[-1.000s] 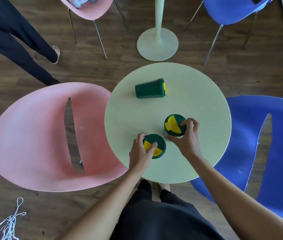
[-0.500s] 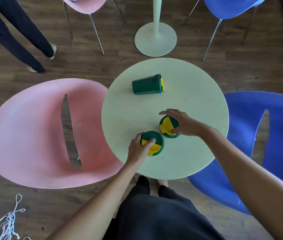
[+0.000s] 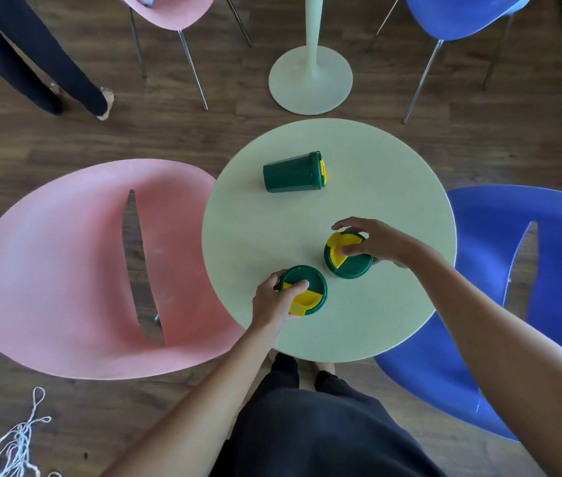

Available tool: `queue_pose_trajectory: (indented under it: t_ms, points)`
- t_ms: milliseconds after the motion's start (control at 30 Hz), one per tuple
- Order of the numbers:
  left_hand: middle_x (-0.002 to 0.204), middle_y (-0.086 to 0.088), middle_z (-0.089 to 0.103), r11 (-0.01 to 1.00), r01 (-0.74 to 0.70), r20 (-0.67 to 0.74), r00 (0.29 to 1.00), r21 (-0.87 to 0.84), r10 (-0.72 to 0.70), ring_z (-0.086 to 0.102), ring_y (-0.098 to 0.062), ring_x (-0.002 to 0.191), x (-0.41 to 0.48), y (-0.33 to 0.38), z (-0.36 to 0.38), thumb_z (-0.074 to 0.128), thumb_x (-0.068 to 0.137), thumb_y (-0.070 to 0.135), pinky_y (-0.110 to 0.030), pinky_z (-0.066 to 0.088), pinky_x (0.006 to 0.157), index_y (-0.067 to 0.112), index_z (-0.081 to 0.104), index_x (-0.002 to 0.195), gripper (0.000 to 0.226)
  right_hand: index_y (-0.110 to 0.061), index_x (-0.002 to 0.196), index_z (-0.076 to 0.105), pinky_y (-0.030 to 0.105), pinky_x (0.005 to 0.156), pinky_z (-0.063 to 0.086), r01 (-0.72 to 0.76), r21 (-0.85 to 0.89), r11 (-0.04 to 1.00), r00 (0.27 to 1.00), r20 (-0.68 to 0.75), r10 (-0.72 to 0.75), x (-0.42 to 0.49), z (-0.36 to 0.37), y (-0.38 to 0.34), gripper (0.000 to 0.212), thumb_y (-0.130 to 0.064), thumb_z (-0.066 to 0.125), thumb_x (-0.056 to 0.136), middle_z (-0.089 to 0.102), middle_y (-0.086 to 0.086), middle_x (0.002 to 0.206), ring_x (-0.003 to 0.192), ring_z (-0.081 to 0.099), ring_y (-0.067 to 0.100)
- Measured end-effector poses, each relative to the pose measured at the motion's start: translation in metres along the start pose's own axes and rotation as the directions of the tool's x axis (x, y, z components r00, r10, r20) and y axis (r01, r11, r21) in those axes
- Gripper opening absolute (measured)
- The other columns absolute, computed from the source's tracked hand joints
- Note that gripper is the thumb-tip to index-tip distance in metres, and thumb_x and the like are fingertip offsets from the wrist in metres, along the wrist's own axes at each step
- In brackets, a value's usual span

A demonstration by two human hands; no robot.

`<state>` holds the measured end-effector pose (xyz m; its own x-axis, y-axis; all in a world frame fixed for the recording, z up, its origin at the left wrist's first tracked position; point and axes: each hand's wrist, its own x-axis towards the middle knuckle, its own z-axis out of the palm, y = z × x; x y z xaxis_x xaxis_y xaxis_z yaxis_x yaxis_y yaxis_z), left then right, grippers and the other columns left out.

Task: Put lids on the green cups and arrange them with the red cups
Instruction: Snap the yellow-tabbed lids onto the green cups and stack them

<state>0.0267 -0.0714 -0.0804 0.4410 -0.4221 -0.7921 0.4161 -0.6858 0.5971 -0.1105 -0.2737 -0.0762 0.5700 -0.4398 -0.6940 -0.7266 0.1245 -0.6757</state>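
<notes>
Two upright green cups with green-and-yellow lids stand near the front of the round pale-green table (image 3: 393, 187). My left hand (image 3: 274, 304) grips the nearer cup (image 3: 308, 287) from its left side, thumb across the lid. My right hand (image 3: 372, 241) wraps the farther cup (image 3: 351, 263) from the right, thumb pressing on its yellow flap. A third green cup (image 3: 293, 173) with its lid on lies on its side at the back of the table, lid pointing right. No red cups are in view.
A pink chair (image 3: 66, 270) sits close on the left and a blue chair (image 3: 513, 270) on the right. Another table's white pedestal base (image 3: 310, 80), two more chairs and a person's legs (image 3: 42, 70) are beyond. White string (image 3: 14, 449) lies on the floor.
My right hand has swung from behind the farther cup round to its right side, and its thumb now presses the yellow flap. My left hand keeps its grip on the nearer cup.
</notes>
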Motion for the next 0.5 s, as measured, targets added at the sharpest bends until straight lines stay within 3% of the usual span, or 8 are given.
queue_pose_trajectory:
  t_ms: [133,267,500]
  points:
    - [0.119,-0.005,0.066,0.999,0.003,0.003,1.000,-0.035,-0.003,0.065,-0.027,0.108,0.000,0.001,0.004,0.080,0.078,0.021,-0.039,0.064,0.070,0.020,0.067,0.118,0.042,-0.025,0.121,0.064,0.048,0.079,0.061,-0.030,0.196,0.980,0.992,-0.118,0.054,-0.001,0.008,0.005,0.041,-0.019,0.075,0.083,0.060,0.006,0.126,0.111,0.060,0.031]
    - [0.116,-0.005,0.068,0.998,0.012,0.004,1.000,-0.062,-0.011,0.067,-0.027,0.105,0.002,0.002,0.012,0.081,0.077,0.021,-0.043,0.064,0.073,0.020,0.069,0.113,0.037,-0.025,0.122,0.061,0.054,0.080,0.059,-0.024,0.444,0.896,0.952,-0.262,0.155,0.004,0.013,0.004,0.044,-0.019,0.076,0.081,0.058,0.010,0.131,0.115,0.057,0.031]
    - [0.119,-0.006,0.062,0.995,-0.006,0.007,1.000,-0.097,0.007,0.063,-0.029,0.108,0.008,0.024,0.037,0.081,0.078,0.024,-0.042,0.064,0.073,0.016,0.065,0.120,0.046,-0.028,0.120,0.059,0.057,0.075,0.060,0.015,0.534,0.845,0.897,-0.380,0.224,0.018,0.012,-0.015,0.043,-0.024,0.077,0.080,0.057,0.014,0.130,0.117,0.057,0.034]
